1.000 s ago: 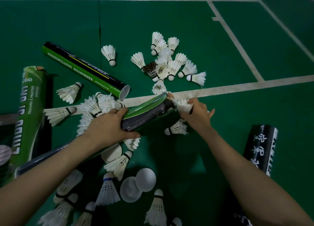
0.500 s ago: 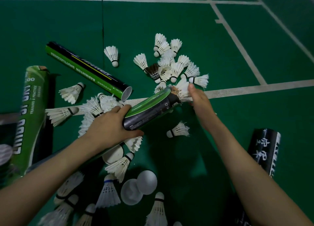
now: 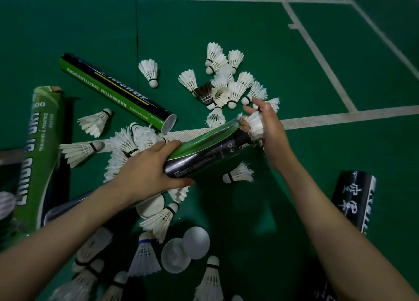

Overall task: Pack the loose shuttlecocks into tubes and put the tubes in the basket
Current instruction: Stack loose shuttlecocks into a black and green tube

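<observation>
My left hand (image 3: 147,173) grips the lower end of a green and black tube (image 3: 204,151), held tilted above the court floor with its open mouth toward the upper right. A white shuttlecock (image 3: 255,125) sticks feathers-out from that mouth. My right hand (image 3: 272,130) presses against those feathers with loosely extended fingers. A pile of loose shuttlecocks (image 3: 226,83) lies just beyond the tube mouth. One shuttlecock (image 3: 239,175) lies under the tube, and several more are scattered near my left arm. No basket is in view.
An open green and black tube (image 3: 118,92) lies at upper left. A large green box (image 3: 34,155) is at the left edge, a black tube with white lettering (image 3: 353,201) at the right. Two white caps (image 3: 196,241) lie near the bottom centre.
My right hand brought a shuttlecock from beside the tube up to its mouth and now pushes it in. The tube tilted up slightly in my left hand.
</observation>
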The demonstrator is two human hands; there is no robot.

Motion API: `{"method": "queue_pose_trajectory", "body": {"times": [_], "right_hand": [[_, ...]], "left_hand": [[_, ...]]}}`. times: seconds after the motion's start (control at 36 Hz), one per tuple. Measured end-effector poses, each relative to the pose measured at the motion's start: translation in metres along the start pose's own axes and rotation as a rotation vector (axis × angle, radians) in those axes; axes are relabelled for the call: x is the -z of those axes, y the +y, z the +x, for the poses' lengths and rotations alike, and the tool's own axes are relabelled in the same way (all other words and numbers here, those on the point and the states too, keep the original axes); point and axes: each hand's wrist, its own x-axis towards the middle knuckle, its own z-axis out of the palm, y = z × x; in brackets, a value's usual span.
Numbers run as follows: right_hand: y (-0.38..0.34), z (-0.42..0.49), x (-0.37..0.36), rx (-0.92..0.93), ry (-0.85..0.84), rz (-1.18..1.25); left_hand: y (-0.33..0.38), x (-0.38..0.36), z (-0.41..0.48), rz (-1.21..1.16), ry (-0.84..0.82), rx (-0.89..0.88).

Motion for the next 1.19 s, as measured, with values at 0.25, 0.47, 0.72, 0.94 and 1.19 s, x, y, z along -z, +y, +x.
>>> {"method": "queue_pose_trajectory", "body": {"times": [0.25,0.47,0.72,0.94,1.19], "right_hand": [[0.002,-0.006,-0.004,-0.028,-0.071,0.017],[0.006,-0.001,-0.006,0.021,-0.106,-0.024],[0.009,0.007,-0.014,0.032,-0.072,-0.103],[0.016,0.012,-0.022,-0.105,-0.014,-0.121],[0.007,0.010,-0.023,0.005,-0.032,-0.080]], "left_hand": [[-0.005,-0.003,-0.002,-0.004,-0.012,0.005],[-0.012,-0.003,-0.003,-0.052,-0.030,0.001],[-0.009,-0.003,-0.003,0.018,-0.001,0.041],[-0.014,0.000,0.002,0.253,0.098,-0.055],[-0.015,-0.003,0.001,-0.063,-0.047,0.064]]}}
